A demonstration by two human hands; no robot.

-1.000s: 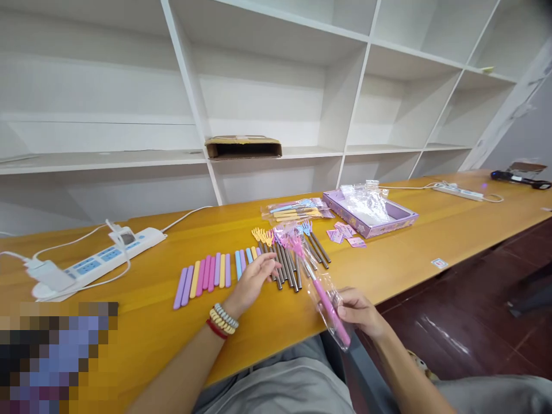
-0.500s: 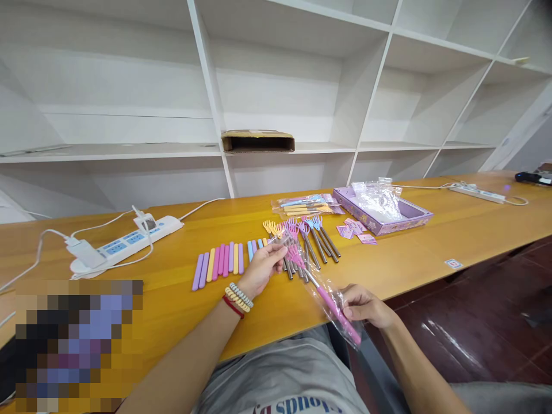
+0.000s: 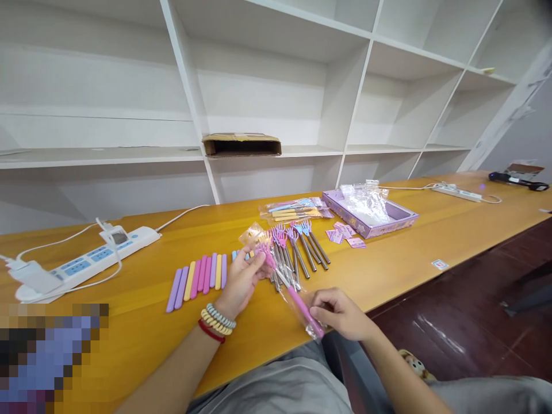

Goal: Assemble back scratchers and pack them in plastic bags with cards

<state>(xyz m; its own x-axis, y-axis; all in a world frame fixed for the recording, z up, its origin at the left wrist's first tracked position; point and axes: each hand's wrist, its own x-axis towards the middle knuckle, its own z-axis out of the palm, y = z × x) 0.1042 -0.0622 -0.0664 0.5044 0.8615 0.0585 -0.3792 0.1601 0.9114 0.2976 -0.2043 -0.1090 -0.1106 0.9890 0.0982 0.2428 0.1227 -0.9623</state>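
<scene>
A pink back scratcher with a metal shaft lies slantwise inside a clear plastic bag between my hands. My left hand is closed on its claw end through the bag. At the handle, my right hand has curled fingers, thumb and forefinger against the pink grip. Behind them several unbagged back scratchers with yellow, pink, purple and blue claws lie on the table. A row of coloured handle sleeves lies left of my left hand, which partly hides a few more.
Bagged back scratchers lie farther back. A purple box holds clear bags, with small pink cards before it. A power strip with cords is on the left. A cardboard box sits on the white shelf.
The view has turned slightly right, so the scene sits farther left. Both hands and the bagged back scratcher have shifted left in view. My right hand's fingers have moved on the handle.
</scene>
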